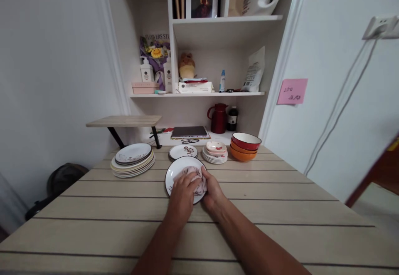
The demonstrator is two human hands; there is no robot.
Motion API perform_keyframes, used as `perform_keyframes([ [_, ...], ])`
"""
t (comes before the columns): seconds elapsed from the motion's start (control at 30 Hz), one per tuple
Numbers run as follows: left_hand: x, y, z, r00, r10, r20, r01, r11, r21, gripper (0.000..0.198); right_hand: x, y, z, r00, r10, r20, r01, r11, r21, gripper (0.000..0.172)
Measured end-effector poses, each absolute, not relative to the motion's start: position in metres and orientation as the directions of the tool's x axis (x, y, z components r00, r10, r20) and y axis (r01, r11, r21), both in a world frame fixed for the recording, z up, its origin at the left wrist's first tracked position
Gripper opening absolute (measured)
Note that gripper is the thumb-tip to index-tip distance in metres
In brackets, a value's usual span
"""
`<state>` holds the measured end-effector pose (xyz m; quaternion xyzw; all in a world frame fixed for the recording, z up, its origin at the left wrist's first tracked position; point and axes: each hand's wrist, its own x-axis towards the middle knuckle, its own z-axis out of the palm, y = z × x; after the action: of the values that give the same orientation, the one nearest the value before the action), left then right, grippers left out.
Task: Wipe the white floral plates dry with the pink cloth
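Observation:
A white plate point(173, 175) with a dark rim and a dark pattern at its lower left is tilted toward me at the middle of the table. On its face lies a bunched pink cloth point(199, 187) with dark markings. My left hand point(183, 194) presses this cloth against the plate, its fingers curled over it. At the right edge, my right hand point(213, 187) grips the plate, the thumb on top near the cloth; its other fingers are mostly hidden.
Stacked plates point(132, 160) stand at left under a small raised shelf point(124, 121). Behind are patterned plates point(179, 151), small dishes point(215, 154) and red and orange bowls point(245, 148). A red jug point(219, 119) and a dark laptop-like slab point(189, 131) sit farther back.

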<state>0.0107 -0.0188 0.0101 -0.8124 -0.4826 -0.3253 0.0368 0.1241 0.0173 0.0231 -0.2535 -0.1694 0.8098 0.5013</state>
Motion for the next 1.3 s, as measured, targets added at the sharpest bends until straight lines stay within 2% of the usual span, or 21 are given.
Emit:
perform_keyframes([
  [0.13,0.013,-0.021,0.014,0.283,0.786,0.55,0.848,-0.472,0.238,0.057,0.123,0.014,0.025,-0.347,0.905,-0.246,-0.721,-0.425,-0.547,0.036],
  [0.3,0.011,-0.023,0.019,-0.008,0.793,0.609,0.927,-0.222,0.301,0.05,0.114,0.007,0.025,-0.354,0.921,-0.16,-0.698,-0.375,-0.61,0.033],
  [0.37,0.008,-0.022,0.019,-0.068,0.768,0.637,0.925,-0.191,0.329,0.048,0.11,0.004,0.023,-0.372,0.92,-0.12,-0.688,-0.36,-0.63,0.035],
  [0.47,0.005,-0.021,0.018,-0.029,0.778,0.628,0.908,-0.243,0.342,0.049,0.108,0.003,0.021,-0.383,0.917,-0.113,-0.69,-0.366,-0.625,0.037],
  [0.7,0.014,-0.022,0.016,0.262,0.824,0.502,0.835,-0.454,0.309,0.049,0.124,0.014,0.023,-0.396,0.893,-0.214,-0.722,-0.447,-0.528,0.04],
  [0.8,0.018,-0.024,0.016,0.345,0.811,0.473,0.808,-0.513,0.291,0.046,0.136,0.023,0.025,-0.32,0.911,-0.26,-0.764,-0.41,-0.498,0.04],
  [0.9,0.018,-0.024,0.015,0.319,0.818,0.478,0.832,-0.483,0.271,0.043,0.147,0.03,0.029,-0.271,0.919,-0.286,-0.789,-0.382,-0.481,0.041],
  [1.0,0.014,-0.023,0.014,0.225,0.84,0.495,0.885,-0.388,0.256,0.041,0.152,0.032,0.032,-0.255,0.931,-0.261,-0.806,-0.354,-0.474,0.041],
  [1.13,0.006,-0.022,0.014,0.081,0.856,0.51,0.934,-0.245,0.262,0.036,0.148,0.027,0.035,-0.226,0.942,-0.247,-0.781,-0.327,-0.533,0.04],
  [1.3,-0.003,-0.018,0.013,-0.016,0.804,0.594,0.948,-0.178,0.266,0.036,0.136,0.017,0.034,-0.229,0.927,-0.298,-0.705,-0.369,-0.606,0.041],
])
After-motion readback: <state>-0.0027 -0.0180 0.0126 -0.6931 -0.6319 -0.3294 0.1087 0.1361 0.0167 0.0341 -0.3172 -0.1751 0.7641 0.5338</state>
